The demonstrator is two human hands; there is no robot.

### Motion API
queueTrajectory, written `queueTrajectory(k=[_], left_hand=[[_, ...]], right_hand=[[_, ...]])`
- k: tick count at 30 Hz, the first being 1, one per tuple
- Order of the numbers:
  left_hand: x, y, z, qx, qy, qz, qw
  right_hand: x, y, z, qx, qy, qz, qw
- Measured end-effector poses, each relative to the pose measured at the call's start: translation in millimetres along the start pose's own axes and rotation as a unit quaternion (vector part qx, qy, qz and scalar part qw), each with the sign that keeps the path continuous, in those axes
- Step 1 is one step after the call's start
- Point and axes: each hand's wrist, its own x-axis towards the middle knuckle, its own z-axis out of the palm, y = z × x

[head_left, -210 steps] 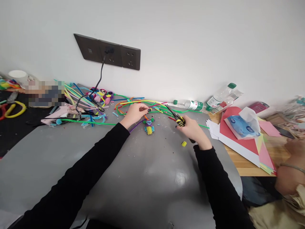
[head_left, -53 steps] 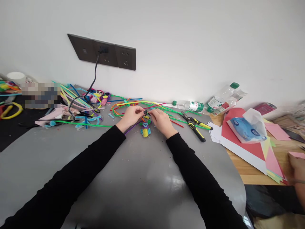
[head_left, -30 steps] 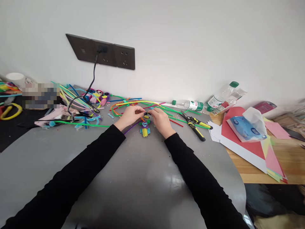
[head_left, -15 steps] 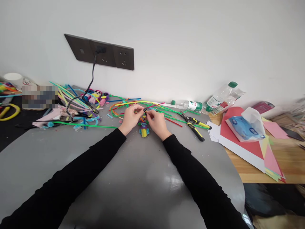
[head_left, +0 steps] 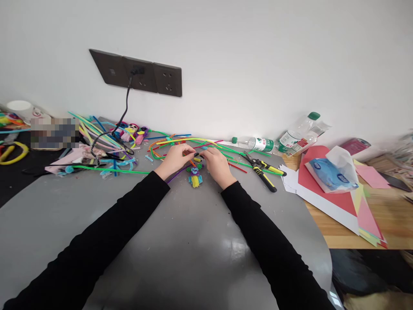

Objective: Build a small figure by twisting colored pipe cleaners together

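Note:
My left hand (head_left: pixel 176 161) and my right hand (head_left: pixel 218 167) meet over the grey table, thumbs and fingers pinched. What they hold is too small and covered to make out. A short yellow piece (head_left: pixel 197 159) shows just under the fingertips; whether it is held, I cannot tell. Right below lies a small pipe-cleaner figure (head_left: pixel 195 179), purple on top, with green round parts, a yellow middle and blue sides. Beside my right hand, yellow-and-black pliers (head_left: pixel 263 172) rest on the table with jaws toward the wall. Behind both hands, loose pipe cleaners (head_left: pixel 190 140) are strewn.
Several small pipe-cleaner dolls (head_left: pixel 131 130) and a bundle of pipe cleaners (head_left: pixel 87 125) lie back left, near a black cord (head_left: pixel 127 101). Plastic bottles (head_left: pixel 258 143) lean or lie by the wall. A tissue pack (head_left: pixel 332 171) sits on coloured paper at right. Yellow-handled scissors (head_left: pixel 20 154) lie far left.
The pliers, earlier in my right hand, now lie on the table. My right hand has joined the left over the figure. Since then the fingertips closed together and parted slightly.

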Motion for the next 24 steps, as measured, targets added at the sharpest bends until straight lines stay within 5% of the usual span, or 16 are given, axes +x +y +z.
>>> queueTrajectory(k=[7, 19, 24], left_hand=[[-1.1, 1.4, -1.9, -0.005, -0.052, 0.011, 0.999], [-8.7, 13.7, 15.7, -0.052, 0.112, 0.035, 0.992], [-4.3, 7.5, 14.0, -0.067, 0.064, -0.016, 0.996]], right_hand=[[0.1, 3.0, 1.3, -0.006, -0.001, -0.025, 1.0], [-0.2, -14.6, 2.3, 0.125, 0.024, 0.051, 0.991], [0.0, -14.6, 2.9, 0.116, 0.012, 0.084, 0.99]])
